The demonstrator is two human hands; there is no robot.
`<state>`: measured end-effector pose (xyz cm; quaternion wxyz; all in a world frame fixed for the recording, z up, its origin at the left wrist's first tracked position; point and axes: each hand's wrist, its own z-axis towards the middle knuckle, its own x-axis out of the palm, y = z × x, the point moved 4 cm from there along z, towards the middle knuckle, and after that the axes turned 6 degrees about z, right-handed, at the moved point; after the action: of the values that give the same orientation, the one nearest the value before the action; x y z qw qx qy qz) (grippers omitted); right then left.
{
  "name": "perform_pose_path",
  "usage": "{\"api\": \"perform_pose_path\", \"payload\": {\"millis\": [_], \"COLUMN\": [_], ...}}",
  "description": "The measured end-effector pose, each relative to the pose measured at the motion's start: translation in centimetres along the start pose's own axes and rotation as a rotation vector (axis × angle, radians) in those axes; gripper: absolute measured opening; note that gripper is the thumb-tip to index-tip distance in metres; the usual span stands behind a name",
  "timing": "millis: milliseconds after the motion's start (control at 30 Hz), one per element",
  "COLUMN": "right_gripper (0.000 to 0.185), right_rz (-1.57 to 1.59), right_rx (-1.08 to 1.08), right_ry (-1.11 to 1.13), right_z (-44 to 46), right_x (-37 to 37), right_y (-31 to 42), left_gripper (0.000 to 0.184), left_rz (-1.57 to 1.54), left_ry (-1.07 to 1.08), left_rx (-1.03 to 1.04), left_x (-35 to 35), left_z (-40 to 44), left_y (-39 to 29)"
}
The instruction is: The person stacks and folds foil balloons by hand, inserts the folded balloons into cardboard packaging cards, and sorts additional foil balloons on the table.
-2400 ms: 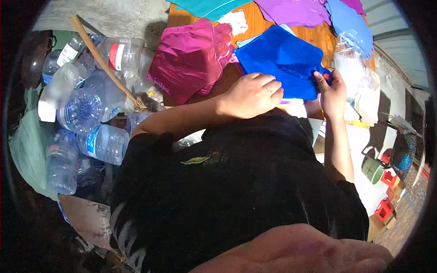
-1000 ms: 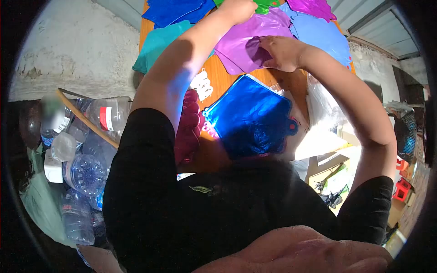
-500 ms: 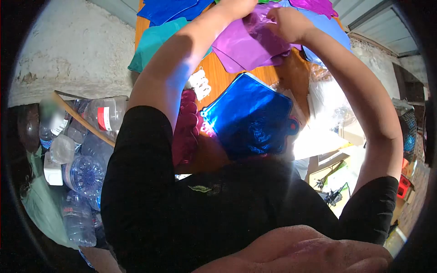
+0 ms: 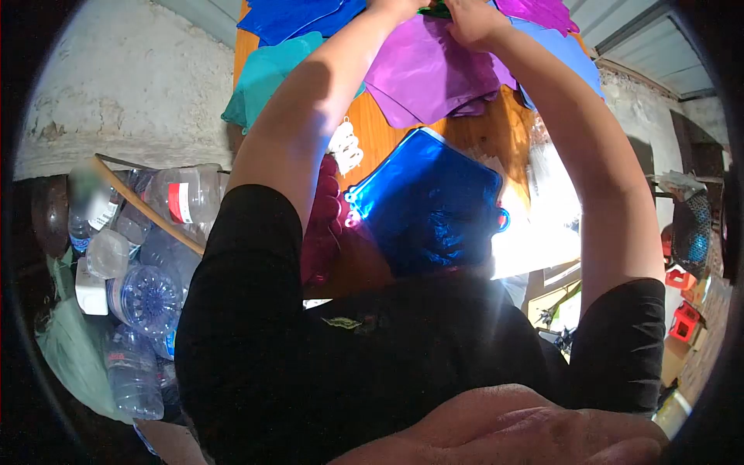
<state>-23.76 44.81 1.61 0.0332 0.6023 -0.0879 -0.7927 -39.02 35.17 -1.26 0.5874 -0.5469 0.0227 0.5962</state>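
At the top edge my left hand (image 4: 399, 8) is partly cut off by the frame, its fingers hidden. It is near the upper edge of a stack of purple foil sheets (image 4: 428, 66) with pointed corners. My right hand (image 4: 474, 23) rests over the stack's upper right part, the thumb apart from the fingers, which reach towards a strip of green foil (image 4: 439, 9). Closer to my body, a shiny blue foil piece (image 4: 442, 201) lies flat, with small loops at its sides. Left of it sit dark red foil pieces (image 4: 322, 232) and a white coiled bundle (image 4: 346, 146).
On the wooden table (image 4: 380, 139) lie teal foil (image 4: 267, 74), dark blue foil (image 4: 291, 17), light blue foil (image 4: 562, 58) and magenta foil (image 4: 542, 12). Several plastic bottles (image 4: 147, 298) and a stick (image 4: 143, 201) are at the left. Red objects (image 4: 683, 319) stand far right.
My right hand has moved up and left from the purple foil towards the green strip. The crumpled upper part of the purple stack now lies flatter. My left hand has shifted slightly.
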Motion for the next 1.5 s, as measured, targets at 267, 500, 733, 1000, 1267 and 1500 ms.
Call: {"api": "perform_pose_path", "payload": {"millis": [267,500,733,1000,1267,1500], "right_gripper": [0.042,0.039,0.036,0.036,0.030,0.035], "right_rz": [-0.080,-0.091,0.154,-0.236,-0.439,0.078], "right_rx": [0.029,0.017,-0.072,-0.346,0.083,-0.273], "right_ry": [0.046,-0.022,-0.078,-0.122,0.223,-0.128], "right_z": [0.5,0.5,-0.3,1.1,1.8,-1.8], "right_x": [-1.0,-2.2,-3.7,-2.8,-1.4,-3.1], "right_y": [-0.7,-0.1,2.1,1.8,-0.3,-1.5], "left_gripper": [0.013,0.014,0.019,0.016,0.007,0.010], "left_rz": [-0.029,-0.230,-0.176,-0.209,-0.212,-0.051], "left_ry": [0.158,0.052,0.052,-0.064,-0.095,-0.331], "left_rx": [-0.072,-0.245,-0.196,-0.208,-0.274,-0.233], "left_x": [0.0,0.8,0.7,0.7,0.0,-0.2], "left_z": [-0.2,0.1,0.6,0.5,-0.7,1.6], "left_y": [-0.7,0.5,0.6,0.7,-0.7,2.0]}}
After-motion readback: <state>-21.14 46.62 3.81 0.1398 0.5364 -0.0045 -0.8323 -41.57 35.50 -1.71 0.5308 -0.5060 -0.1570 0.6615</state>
